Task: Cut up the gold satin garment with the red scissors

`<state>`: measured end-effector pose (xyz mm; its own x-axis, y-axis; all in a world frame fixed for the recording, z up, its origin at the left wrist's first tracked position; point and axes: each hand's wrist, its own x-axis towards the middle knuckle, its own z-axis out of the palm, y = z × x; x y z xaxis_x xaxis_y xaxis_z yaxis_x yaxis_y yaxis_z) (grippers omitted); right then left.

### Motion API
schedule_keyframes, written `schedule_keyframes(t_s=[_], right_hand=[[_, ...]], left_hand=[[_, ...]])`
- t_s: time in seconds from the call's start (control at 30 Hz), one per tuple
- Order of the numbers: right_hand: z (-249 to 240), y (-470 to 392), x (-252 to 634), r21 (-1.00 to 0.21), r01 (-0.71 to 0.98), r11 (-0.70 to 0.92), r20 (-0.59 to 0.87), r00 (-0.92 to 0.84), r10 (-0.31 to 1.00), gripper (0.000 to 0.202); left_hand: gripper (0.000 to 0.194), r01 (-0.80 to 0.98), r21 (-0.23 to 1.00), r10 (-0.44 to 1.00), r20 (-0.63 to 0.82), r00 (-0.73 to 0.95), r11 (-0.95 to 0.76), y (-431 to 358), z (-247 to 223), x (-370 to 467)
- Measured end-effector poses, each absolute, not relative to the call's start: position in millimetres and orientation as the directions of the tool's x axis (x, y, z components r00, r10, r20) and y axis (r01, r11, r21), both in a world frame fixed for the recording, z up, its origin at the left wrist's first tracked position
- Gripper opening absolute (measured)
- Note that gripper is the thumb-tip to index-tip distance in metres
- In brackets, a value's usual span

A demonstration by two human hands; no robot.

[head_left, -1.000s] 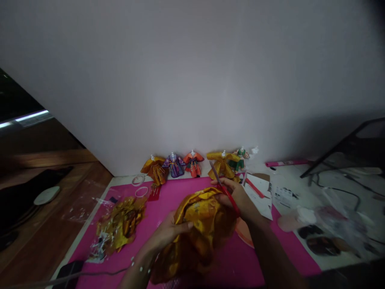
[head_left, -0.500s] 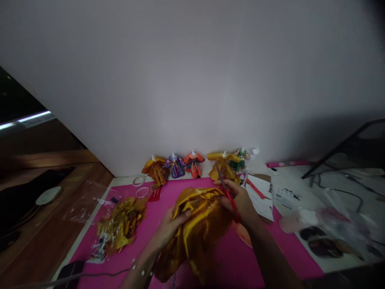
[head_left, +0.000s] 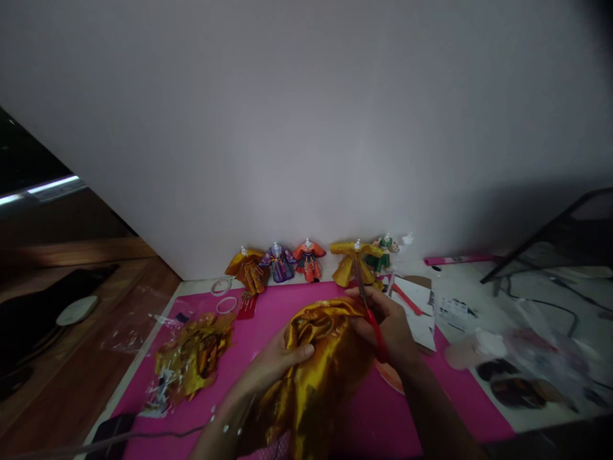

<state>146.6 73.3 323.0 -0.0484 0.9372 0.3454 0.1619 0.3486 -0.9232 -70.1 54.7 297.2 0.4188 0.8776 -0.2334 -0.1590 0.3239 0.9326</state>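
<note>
Shiny gold fabric (head_left: 311, 383) hangs in folds between my hands above the pink mat (head_left: 278, 300). My left hand (head_left: 280, 358) grips it at the left, thumb lying over a fold. In my right hand (head_left: 390, 326) is a pair of red-handled scissors (head_left: 376, 335), blades pointing up and away from the cloth. The same hand's fingers pinch the upper right edge of the fabric; the fingertips are partly hidden. Behind, a small mannequin in a gold robe (head_left: 353, 265) stands just past the scissor tips.
Gold scraps (head_left: 194, 358) lie on the left. Along the wall stand more dressed mannequins, one in a purple robe (head_left: 278, 263) and one in orange (head_left: 309, 260). White paper (head_left: 416, 306) and a bottle (head_left: 472, 351) sit to the right. A cable (head_left: 163, 436) crosses the lower left.
Both hands have shifted slightly to the right with the gold fabric, and its folds have moved. The scissors, still in my right hand, have moved slightly right and down.
</note>
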Motion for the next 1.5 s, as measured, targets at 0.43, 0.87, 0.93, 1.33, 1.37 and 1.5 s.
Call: schedule_keyframes(t_s=[0.43, 0.87, 0.93, 1.33, 1.37, 1.5], right_hand=[[337, 71, 150, -0.866, 0.155, 0.475, 0.462, -0.113, 0.88, 0.027], [325, 70, 156, -0.849, 0.176, 0.499, 0.484, -0.123, 0.867, 0.038], [321, 70, 157, -0.853, 0.182, 0.489, 0.477, -0.107, 0.872, 0.039], [332, 62, 147, -0.922, 0.2, 0.33, 0.325, -0.059, 0.944, 0.031], [334, 63, 146, -0.928, 0.198, 0.315, 0.309, -0.06, 0.949, 0.03], [333, 65, 145, -0.947, 0.189, 0.261, 0.253, -0.07, 0.965, 0.031]], left_hand=[[0.063, -0.189, 0.819, 0.766, -0.388, 0.513, 0.541, 49, 296, -73], [0.049, -0.199, 0.924, 0.892, -0.232, 0.389, 0.328, 48, 301, -67], [0.051, -0.197, 0.941, 0.902, -0.18, 0.392, 0.274, 48, 303, -67], [0.035, -0.161, 0.958, 0.939, -0.184, 0.292, 0.238, 44, 311, -71], [0.037, -0.162, 0.959, 0.941, -0.181, 0.287, 0.233, 43, 314, -71], [0.045, -0.181, 0.946, 0.93, -0.205, 0.305, 0.268, 39, 323, -71]])
